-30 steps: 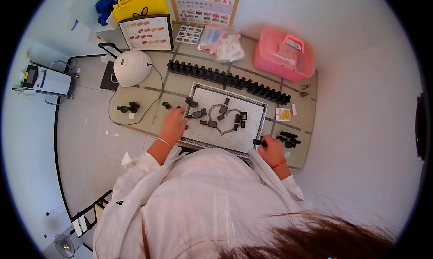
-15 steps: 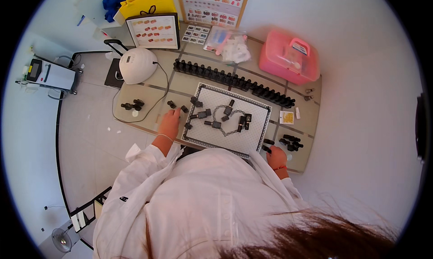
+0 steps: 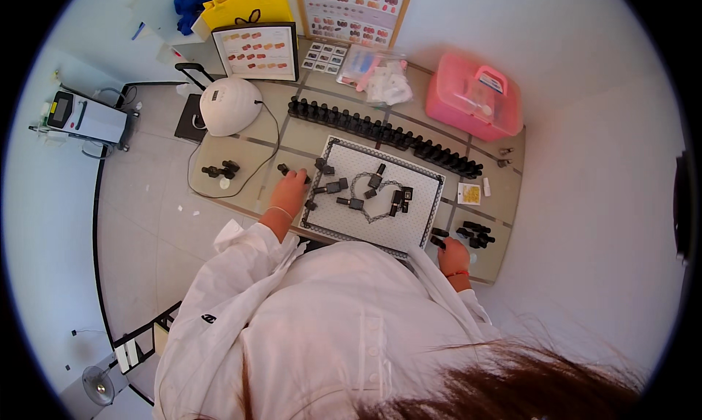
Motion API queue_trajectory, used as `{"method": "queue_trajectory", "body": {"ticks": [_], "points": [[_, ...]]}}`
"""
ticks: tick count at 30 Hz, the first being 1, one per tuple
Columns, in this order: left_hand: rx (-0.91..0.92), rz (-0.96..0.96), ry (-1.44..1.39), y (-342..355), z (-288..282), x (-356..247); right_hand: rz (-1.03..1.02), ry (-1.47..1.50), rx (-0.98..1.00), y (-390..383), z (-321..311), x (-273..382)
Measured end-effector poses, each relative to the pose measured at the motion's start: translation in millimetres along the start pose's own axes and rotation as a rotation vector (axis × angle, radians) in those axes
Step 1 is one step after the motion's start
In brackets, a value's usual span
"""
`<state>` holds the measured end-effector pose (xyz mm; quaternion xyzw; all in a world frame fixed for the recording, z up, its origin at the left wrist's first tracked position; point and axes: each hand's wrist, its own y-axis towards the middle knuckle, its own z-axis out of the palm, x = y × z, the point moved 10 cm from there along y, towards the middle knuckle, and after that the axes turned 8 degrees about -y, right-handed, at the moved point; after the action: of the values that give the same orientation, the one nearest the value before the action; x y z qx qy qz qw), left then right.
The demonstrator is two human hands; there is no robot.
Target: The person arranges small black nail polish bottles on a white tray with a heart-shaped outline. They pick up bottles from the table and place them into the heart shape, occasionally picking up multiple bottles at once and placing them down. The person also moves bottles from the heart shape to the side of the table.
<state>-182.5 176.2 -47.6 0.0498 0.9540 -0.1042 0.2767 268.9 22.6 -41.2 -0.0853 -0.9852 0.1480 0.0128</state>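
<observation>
While fingers [image 3: 299, 177] touch one bottle [image 3: 307, 179], a pouch [image 3: 407, 96] holds white pieces [image 3: 389, 85].

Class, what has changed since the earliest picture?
The left hand moved forward from the mat to loose bottles. The right hand drew its bottle right, off the mat; whether it let go is unclear. The bottle row and pink case stayed.

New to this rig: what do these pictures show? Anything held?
There is no machine, just a person's left hand and right hand. One head-worn camera looks down; its wide lens bends straight edges. On the table are a white mat bearing black bottles, a bottle row beyond it, a lamp at left and a box at right. The left hand is at loose bottles left of the mat; the right hand is at another pair on its right. I can't tell if either grips one.
</observation>
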Motion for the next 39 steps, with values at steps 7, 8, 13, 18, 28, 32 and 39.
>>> {"method": "queue_trajectory", "body": {"ticks": [7, 8, 13, 18, 28, 32, 39], "points": [[-0.034, 0.002, -0.03, 12, 1, 14, -0.009, -0.016, 0.013, 2, 1, 1], [-0.121, 0.052, -0.075, 11, -9, 16, -0.01, -0.022, 0.018, 2, 1, 1], [0.023, -0.282, -1.046, 10, -22, 43, -0.007, -0.025, 0.014, -1, 5, -5], [0.279, -0.309, -1.949, -13, -32, -7, 0.001, -0.025, 0.039, 0, 2, -5], [0.543, -0.112, -2.33, -22, -40, -58, -0.024, -0.017, 0.025, 2, -3, -5], [0.544, -0.144, -2.36, -24, -39, -58, -0.021, -0.007, 0.029, 2, -3, -4], [0.496, -0.122, -2.36, -24, -41, -59, 0.004, 0.005, 0.03, 1, -3, -6]]}}
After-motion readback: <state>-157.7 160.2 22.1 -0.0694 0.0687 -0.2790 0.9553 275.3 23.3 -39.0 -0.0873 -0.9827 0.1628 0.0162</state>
